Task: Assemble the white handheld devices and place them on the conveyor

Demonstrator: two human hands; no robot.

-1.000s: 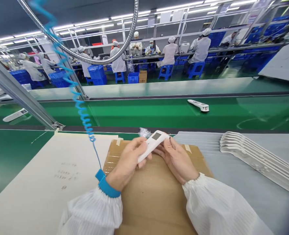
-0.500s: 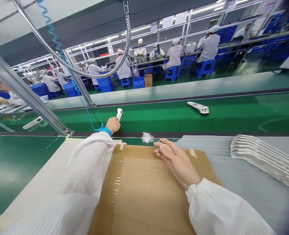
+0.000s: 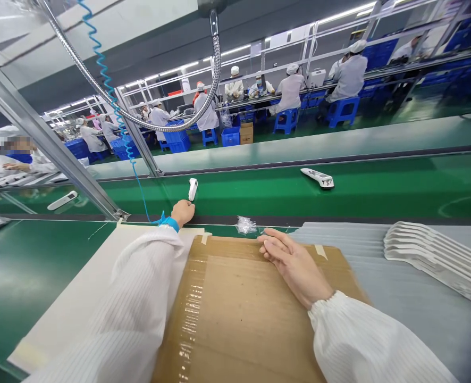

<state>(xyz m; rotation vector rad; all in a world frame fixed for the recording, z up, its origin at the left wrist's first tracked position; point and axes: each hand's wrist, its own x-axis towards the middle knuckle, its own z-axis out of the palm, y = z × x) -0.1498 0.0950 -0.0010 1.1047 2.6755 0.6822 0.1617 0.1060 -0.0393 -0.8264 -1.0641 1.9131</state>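
Observation:
Curled fingers form my left hand [image 3: 183, 213], at the near edge of the green belt [image 3: 251, 194]; nothing shows in them. Just beyond its fingertips a white handheld device [image 3: 193, 189] lies on the belt, with a narrow gap or light contact between them. A blue band [image 3: 168, 221] circles my left wrist. My right hand [image 3: 297, 266] is empty, its fingers loosely bent and partly apart, over the far right part of the cardboard [image 3: 243, 308]. A small clump of clear plastic [image 3: 245, 225] sits left of its fingertips.
Another white device [image 3: 318, 178] lies on the belt at right, one more [image 3: 62, 200] at left. Stacked white trays [image 3: 430, 250] rest on grey foam sheets [image 3: 351, 234]. A slanted metal post [image 3: 72, 165] and coiled blue cord [image 3: 107, 80] stand left. Several people work beyond.
My left hand has drawn back from the device, whose lower end now shows. Both nearby devices have shifted left with the belt. The view has turned slightly; my right hand stays over the cardboard.

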